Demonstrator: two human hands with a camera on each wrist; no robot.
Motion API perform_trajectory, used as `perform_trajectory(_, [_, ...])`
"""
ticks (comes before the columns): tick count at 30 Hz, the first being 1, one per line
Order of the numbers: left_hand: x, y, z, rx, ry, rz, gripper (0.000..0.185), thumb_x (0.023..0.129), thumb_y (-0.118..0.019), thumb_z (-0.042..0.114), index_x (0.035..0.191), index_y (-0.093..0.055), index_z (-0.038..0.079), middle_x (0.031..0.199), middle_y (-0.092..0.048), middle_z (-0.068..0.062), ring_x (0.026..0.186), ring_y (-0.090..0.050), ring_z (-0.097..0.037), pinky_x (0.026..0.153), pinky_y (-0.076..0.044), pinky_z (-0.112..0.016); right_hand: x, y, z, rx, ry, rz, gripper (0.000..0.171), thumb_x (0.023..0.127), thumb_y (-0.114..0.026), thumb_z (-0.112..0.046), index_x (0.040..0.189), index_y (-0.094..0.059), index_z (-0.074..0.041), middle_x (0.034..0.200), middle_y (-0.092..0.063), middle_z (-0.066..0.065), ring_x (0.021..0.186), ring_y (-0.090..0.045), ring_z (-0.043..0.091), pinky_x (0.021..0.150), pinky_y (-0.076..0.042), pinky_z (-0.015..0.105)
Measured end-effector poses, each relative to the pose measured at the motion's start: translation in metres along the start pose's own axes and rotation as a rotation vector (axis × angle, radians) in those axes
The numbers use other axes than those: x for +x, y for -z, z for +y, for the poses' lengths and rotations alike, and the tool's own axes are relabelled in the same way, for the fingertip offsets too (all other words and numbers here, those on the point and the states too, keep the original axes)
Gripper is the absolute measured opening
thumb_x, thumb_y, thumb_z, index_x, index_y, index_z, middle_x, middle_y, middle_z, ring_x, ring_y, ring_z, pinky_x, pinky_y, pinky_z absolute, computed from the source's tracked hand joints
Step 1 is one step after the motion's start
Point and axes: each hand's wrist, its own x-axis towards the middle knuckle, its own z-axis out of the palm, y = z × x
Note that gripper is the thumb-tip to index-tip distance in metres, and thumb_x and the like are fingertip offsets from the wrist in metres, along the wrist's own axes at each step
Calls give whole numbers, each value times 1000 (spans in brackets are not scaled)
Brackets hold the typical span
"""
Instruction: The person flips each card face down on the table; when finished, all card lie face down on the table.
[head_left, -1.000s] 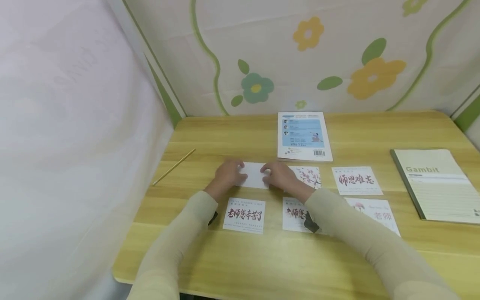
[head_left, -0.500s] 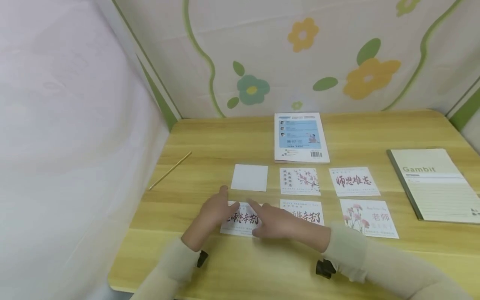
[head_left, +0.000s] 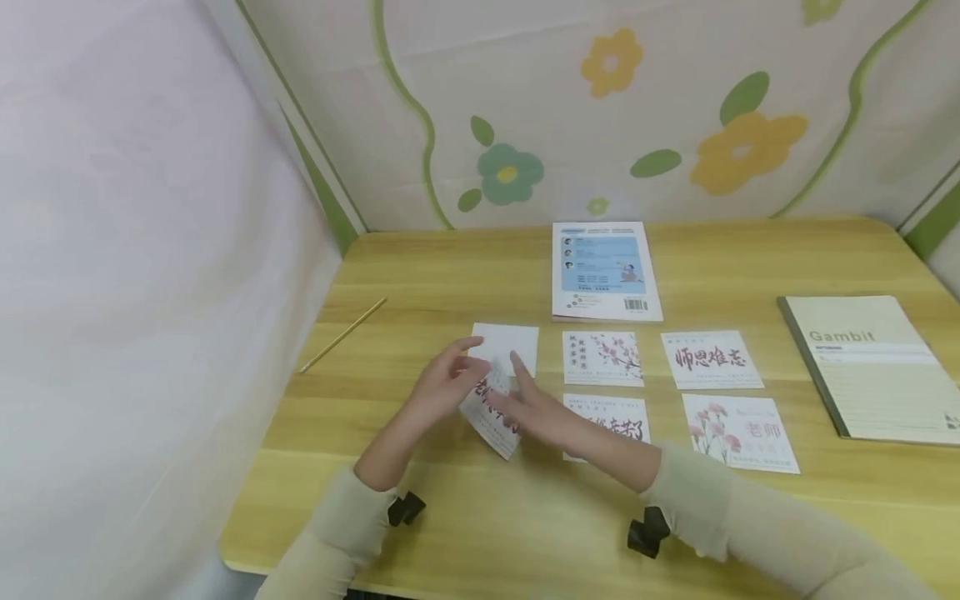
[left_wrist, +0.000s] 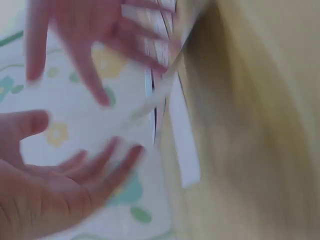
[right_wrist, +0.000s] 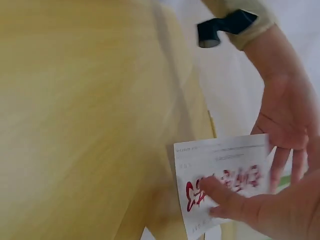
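Observation:
A white greeting card (head_left: 491, 414) with dark red writing stands tilted between my two hands. My left hand (head_left: 445, 381) is beside its upper left edge; in the left wrist view that hand's thumb stands apart from its spread fingers (left_wrist: 107, 162). From the other side my right hand (head_left: 536, 408) reaches the card; the right wrist view has its thumb (right_wrist: 227, 197) across the printed face. Motion blurs the contact, so whether the right hand pinches the card is unclear. Just behind lies a blank white card (head_left: 517, 342), partly covered by the hands.
Several printed cards lie to the right, among them a blossom card (head_left: 602, 358) and a carnation card (head_left: 741, 433). A blue-and-white booklet (head_left: 607, 271) lies at the back, a Gambit notebook (head_left: 870, 367) at the right. On the left is a thin golden stick (head_left: 343, 335).
Both hands left the blank card and came toward the body to the card with red writing. That card, flat half a second ago, is now raised and turned.

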Motion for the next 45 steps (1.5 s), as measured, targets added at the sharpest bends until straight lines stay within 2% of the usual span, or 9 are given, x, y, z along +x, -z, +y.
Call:
perform_trajectory(5, [0,-17,9,-401,-57,-121,41,96,-46,15,137,-40,8,117,-58,-22,101,-60,-31,80,-51,-43,-7,17,-12,260,54,110,64,97,-43,-27,149,-8,-14,139,-35,27,112,-49,41,85,-47,48])
perform_trajectory(9, [-1,-23,7,-30,-190,-51,39,87,-63,12,125,-54,11,114,-57,-13,96,-56,-24,78,-49,-36,-12,30,-14,290,151,227,62,92,-41,1,147,-21,-18,124,-48,28,98,-58,38,74,-53,40])
perform_trajectory(12, [-1,-22,-1,301,-145,34,43,79,-73,20,119,-58,17,122,-47,-11,103,-48,-25,84,-45,-40,-11,32,-8,290,148,296,57,89,-44,8,141,-34,-13,118,-53,25,89,-61,33,69,-54,36])
perform_trajectory(17, [0,-12,-25,330,52,-26,35,81,-72,17,113,-59,16,105,-55,-9,92,-52,-24,75,-48,-37,-4,27,18,4,75,265,44,82,-62,1,124,-56,-6,109,-59,17,84,-60,25,68,-52,32])
perform_trajectory(23, [-1,-8,-42,541,83,-120,25,80,-69,5,103,-63,10,95,-57,-8,85,-50,-23,72,-45,-36,2,16,40,-306,48,5,51,77,-70,-4,126,-55,-4,59,-56,6,41,-54,18,42,-47,31])
perform_trajectory(30, [1,-17,-31,791,128,-89,22,79,-70,15,100,-65,15,108,-46,-19,63,-50,-22,50,-43,-30,5,16,40,-536,104,23,50,74,-71,-8,122,-59,-8,61,-51,-3,51,-48,11,54,-45,28])
perform_trajectory(37, [35,-45,4,409,82,-157,41,89,-55,23,129,-49,20,113,-55,-12,73,-58,-25,55,-48,-33,-4,83,35,-631,-40,260,50,87,-61,-23,133,-47,-9,95,-61,14,79,-59,29,63,-51,42])
perform_trajectory(41, [64,-74,17,105,174,-252,53,92,-50,25,141,-32,21,115,-56,-13,76,-62,-29,55,-52,-33,-8,116,37,-760,-203,321,65,89,-55,-32,143,-29,-6,132,-39,30,112,-43,47,84,-40,60])
perform_trajectory(45, [84,-94,20,-62,311,-251,57,93,-47,26,144,-24,21,120,-49,-12,74,-61,-27,54,-52,-33,-8,122,41,-734,-255,258,76,89,-55,-37,146,-18,-3,130,-36,37,106,-48,47,76,-46,53])
